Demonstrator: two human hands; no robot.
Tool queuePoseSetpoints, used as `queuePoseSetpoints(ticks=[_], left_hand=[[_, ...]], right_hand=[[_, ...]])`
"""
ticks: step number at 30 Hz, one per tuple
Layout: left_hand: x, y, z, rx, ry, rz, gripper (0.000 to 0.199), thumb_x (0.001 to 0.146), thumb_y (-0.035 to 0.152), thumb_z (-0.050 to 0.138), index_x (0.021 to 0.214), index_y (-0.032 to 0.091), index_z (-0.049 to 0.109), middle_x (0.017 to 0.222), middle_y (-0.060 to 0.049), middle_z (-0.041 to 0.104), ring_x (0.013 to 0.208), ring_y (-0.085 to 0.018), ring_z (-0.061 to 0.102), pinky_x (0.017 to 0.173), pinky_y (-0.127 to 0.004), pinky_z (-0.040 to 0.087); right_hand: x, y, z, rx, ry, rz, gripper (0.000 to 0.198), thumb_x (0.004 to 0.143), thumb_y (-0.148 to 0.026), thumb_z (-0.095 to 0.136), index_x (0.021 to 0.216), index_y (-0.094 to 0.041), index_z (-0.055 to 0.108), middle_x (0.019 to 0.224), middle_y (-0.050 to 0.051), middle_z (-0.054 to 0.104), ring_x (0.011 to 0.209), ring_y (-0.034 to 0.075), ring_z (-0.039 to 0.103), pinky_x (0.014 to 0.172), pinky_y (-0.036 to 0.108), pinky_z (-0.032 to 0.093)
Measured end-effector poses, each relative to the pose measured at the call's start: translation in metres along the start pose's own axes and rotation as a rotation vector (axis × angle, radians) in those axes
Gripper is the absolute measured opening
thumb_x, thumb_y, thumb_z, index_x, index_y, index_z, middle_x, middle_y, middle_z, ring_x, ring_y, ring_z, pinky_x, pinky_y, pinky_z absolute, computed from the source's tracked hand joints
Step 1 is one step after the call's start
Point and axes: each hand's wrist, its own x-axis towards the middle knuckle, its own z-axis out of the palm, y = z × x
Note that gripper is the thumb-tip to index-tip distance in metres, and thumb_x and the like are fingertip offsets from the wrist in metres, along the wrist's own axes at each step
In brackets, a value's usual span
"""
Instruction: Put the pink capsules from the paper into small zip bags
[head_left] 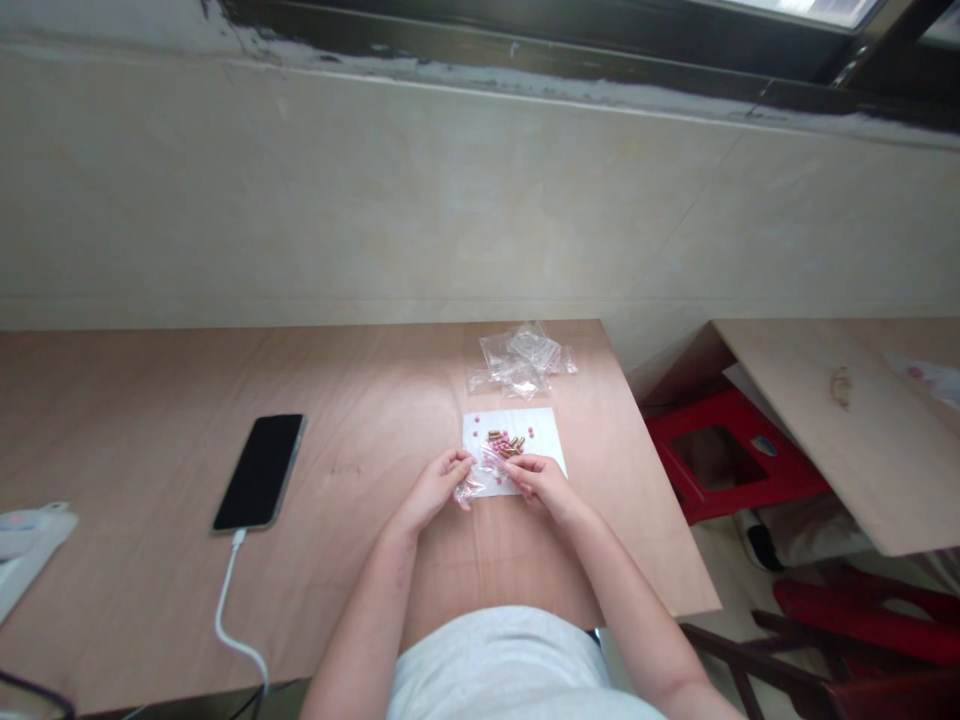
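Observation:
Between my two hands is a small clear plastic bag with something pink showing in it. My left hand pinches the bag's left side. The fingers of my right hand are closed on its right edge. Just beyond lies a white sheet, partly covered by my right hand and the bag. On it is a small heap of pink beads and gold tube-like pieces, with a few pink beads apart from the heap. Farther back, several empty clear bags lie in a loose pile.
A phone lies to the left, with a white charging cable plugged in. A white power strip sits at the far left. Past the table's right edge are a second table, a red box and a person's foot.

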Motion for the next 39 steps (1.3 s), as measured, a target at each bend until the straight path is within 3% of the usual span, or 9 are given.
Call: queuePoseSetpoints(ticks=[7, 11, 18, 31, 39], left_hand=[[-0.011, 0.011, 0.003, 0.04, -0.091, 0.004, 0.028, 0.07, 0.038, 0.06, 0.084, 0.014, 0.054, 0.055, 0.004, 0.053, 0.042, -0.008, 0.051, 0.033, -0.015, 0.043], [-0.015, 0.014, 0.004, 0.091, -0.12, 0.011, 0.027, 0.07, 0.036, 0.06, 0.084, 0.015, 0.054, 0.052, 0.004, 0.055, 0.039, -0.008, 0.051, 0.032, -0.015, 0.041], [-0.013, 0.005, 0.001, 0.118, -0.048, 0.032, 0.021, 0.07, 0.035, 0.059, 0.077, 0.016, 0.051, 0.051, 0.004, 0.056, 0.036, -0.009, 0.051, 0.031, -0.016, 0.04], [-0.005, 0.004, 0.002, 0.08, 0.021, -0.007, 0.027, 0.067, 0.04, 0.06, 0.065, 0.017, 0.046, 0.045, 0.006, 0.055, 0.03, -0.008, 0.047, 0.03, -0.018, 0.038], [0.001, 0.008, 0.005, 0.023, 0.005, -0.042, 0.03, 0.065, 0.043, 0.06, 0.067, 0.016, 0.047, 0.045, 0.007, 0.051, 0.034, -0.008, 0.046, 0.031, -0.018, 0.04]], right_hand=[[0.003, -0.031, 0.015, -0.138, 0.076, -0.125, 0.026, 0.063, -0.041, 0.062, 0.064, -0.015, 0.066, 0.07, 0.002, 0.063, 0.064, 0.012, 0.052, 0.057, 0.022, 0.036], [0.01, -0.033, 0.024, -0.086, 0.085, -0.037, 0.027, 0.059, -0.041, 0.065, 0.058, -0.014, 0.061, 0.055, -0.001, 0.057, 0.054, 0.01, 0.048, 0.052, 0.022, 0.034], [0.02, -0.019, 0.026, 0.015, 0.117, 0.021, 0.026, 0.055, -0.039, 0.065, 0.054, -0.015, 0.054, 0.044, -0.005, 0.048, 0.042, 0.007, 0.039, 0.045, 0.021, 0.029], [0.027, -0.016, 0.026, 0.033, 0.175, 0.0, 0.024, 0.056, -0.038, 0.063, 0.06, -0.014, 0.058, 0.051, -0.002, 0.055, 0.047, 0.009, 0.043, 0.05, 0.023, 0.032], [0.017, -0.009, 0.012, -0.027, 0.206, -0.049, 0.023, 0.061, -0.038, 0.061, 0.062, -0.015, 0.061, 0.053, -0.002, 0.056, 0.052, 0.01, 0.046, 0.053, 0.023, 0.035]])
